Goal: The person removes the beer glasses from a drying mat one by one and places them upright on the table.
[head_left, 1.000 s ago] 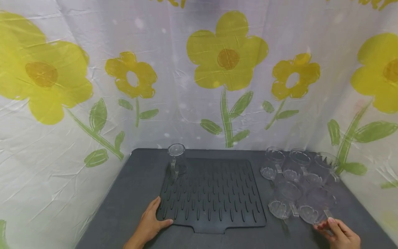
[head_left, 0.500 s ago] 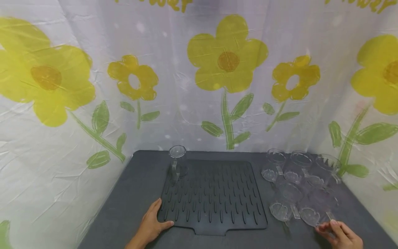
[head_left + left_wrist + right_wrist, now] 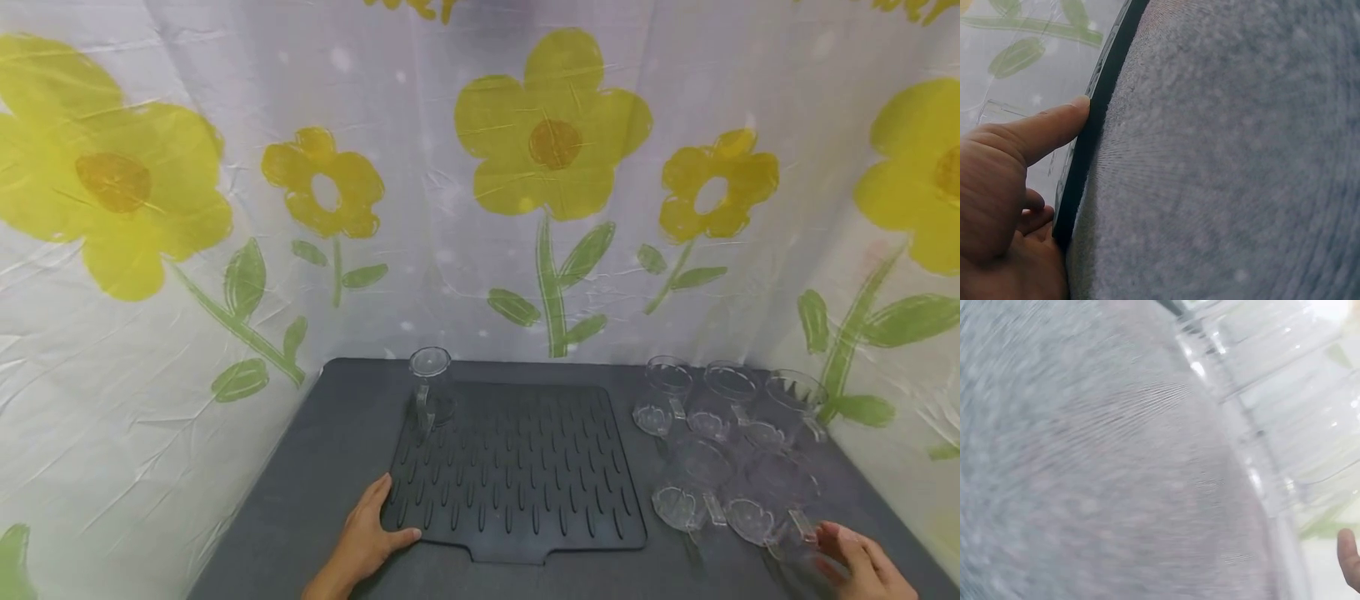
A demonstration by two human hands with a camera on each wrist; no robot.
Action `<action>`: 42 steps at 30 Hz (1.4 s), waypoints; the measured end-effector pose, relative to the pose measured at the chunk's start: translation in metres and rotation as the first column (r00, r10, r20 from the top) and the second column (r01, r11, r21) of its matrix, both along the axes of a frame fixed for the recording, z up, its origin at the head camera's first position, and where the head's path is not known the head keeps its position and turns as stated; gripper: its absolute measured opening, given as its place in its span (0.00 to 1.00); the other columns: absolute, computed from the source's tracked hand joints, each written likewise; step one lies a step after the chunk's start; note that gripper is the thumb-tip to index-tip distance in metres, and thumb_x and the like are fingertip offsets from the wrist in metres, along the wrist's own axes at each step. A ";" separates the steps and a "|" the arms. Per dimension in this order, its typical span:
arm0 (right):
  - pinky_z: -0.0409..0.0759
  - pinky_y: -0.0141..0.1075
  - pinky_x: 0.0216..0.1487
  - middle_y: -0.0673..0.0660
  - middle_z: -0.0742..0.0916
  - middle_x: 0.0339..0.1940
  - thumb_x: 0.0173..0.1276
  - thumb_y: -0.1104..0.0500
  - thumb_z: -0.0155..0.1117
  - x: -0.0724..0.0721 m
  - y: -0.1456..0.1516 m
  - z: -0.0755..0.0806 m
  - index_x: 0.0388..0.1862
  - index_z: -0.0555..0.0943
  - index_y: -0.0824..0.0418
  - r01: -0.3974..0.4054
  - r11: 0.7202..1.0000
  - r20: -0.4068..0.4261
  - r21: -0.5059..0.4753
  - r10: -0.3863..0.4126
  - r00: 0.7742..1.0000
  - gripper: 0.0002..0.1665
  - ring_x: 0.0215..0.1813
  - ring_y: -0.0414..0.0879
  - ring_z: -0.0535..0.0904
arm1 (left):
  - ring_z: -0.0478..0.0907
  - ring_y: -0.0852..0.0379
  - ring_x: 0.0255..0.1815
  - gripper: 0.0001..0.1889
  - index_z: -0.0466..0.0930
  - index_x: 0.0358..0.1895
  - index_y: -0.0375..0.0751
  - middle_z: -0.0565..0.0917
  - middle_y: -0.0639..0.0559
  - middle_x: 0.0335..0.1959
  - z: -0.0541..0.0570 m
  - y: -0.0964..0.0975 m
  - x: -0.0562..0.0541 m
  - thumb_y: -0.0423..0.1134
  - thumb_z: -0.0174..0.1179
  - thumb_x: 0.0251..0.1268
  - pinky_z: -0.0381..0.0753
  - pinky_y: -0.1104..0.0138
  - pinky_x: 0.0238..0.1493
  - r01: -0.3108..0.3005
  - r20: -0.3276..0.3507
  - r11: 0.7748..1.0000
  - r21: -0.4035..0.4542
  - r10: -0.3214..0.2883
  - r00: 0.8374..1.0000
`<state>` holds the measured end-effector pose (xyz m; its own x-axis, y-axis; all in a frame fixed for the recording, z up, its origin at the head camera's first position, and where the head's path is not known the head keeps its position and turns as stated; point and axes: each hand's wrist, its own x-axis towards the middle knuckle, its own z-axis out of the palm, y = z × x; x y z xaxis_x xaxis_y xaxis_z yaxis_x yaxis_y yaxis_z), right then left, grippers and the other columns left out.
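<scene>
My left hand (image 3: 363, 533) lies at the near left corner of a black ridged drying mat (image 3: 517, 521), thumb along the front edge and fingers at the left side. In the left wrist view the thumb (image 3: 1054, 128) touches the mat's dark edge. My right hand (image 3: 862, 562) is beside the handle of the nearest right clear glass mug (image 3: 757, 521), fingers loosely bent and holding nothing. The right wrist view is blurred; a fingertip (image 3: 1347, 556) appears apart from the clear mugs (image 3: 1260, 444). Another clear mug (image 3: 431, 392) stands on the mat's far left corner.
Several clear glass mugs (image 3: 663, 400) stand in two rows right of the mat, closely spaced, handles turned toward the near right. A dark grey table (image 3: 300, 475) carries everything. A white curtain with yellow flowers (image 3: 420, 275) surrounds the table's back and sides.
My right hand has moved slightly right, off the lower part of the nearest right mug to beside its handle. My left hand and the mat keep their places.
</scene>
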<state>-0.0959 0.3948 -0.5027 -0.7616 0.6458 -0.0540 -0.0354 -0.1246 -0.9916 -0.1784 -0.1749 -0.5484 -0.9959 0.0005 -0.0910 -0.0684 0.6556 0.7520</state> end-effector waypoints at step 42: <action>0.68 0.54 0.64 0.74 0.71 0.62 0.79 0.73 0.31 0.004 -0.076 0.071 0.70 0.54 0.81 -0.444 0.896 -0.826 0.019 0.264 0.498 0.23 0.64 0.64 0.67 | 0.55 0.29 0.69 0.58 0.56 0.72 0.25 0.57 0.30 0.71 -0.004 -0.001 0.001 0.50 0.79 0.40 0.62 0.38 0.62 0.000 -0.040 1.000 -0.008 0.000 0.999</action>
<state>-0.0923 0.3186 -0.4318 -0.7059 0.3584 0.6109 -0.7012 -0.4754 -0.5313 -0.1778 -0.1761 -0.5522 -0.9987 -0.0001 -0.0506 -0.0380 0.6613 0.7492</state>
